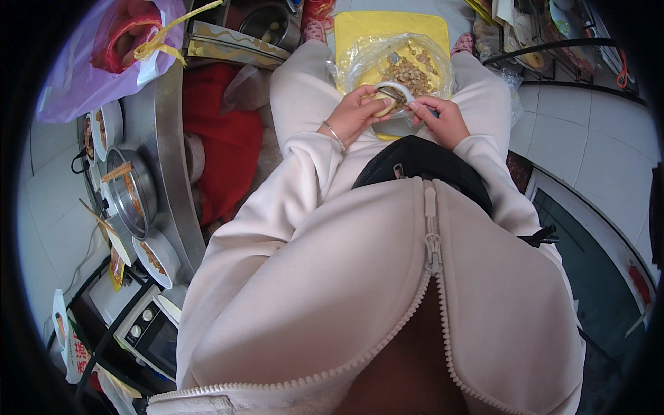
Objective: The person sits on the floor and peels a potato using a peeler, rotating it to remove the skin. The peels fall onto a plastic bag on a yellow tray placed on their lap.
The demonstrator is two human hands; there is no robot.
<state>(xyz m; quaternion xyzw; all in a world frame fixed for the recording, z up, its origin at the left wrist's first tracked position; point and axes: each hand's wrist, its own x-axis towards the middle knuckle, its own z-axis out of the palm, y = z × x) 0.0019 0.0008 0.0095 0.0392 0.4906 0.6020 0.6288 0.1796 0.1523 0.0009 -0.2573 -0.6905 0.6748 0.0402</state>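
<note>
My left hand (pixel 358 111), with a bracelet at its wrist, grips a pale yellow peeled potato (pixel 383 105) between thumb and fingers. In my right hand (pixel 442 118) is a peeler (pixel 398 87) with a white curved frame; its blade lies against or just over the potato. Both hands are above my lap, at the near edge of a clear plastic bag (pixel 358 70). Inside the opened bag lies a heap of brownish peelings (pixel 407 75). The bag rests on a yellow plastic stool or small table (pixel 389 23) between my knees.
On my left runs a metal counter (pixel 171 155) bearing bowls of food, a steel basin (pixel 148 194) and a purple plastic bag (pixel 67 88). A steel pot (pixel 270 26) holding pale round pieces stands ahead left. A loaded wire rack (pixel 560 72) is ahead right.
</note>
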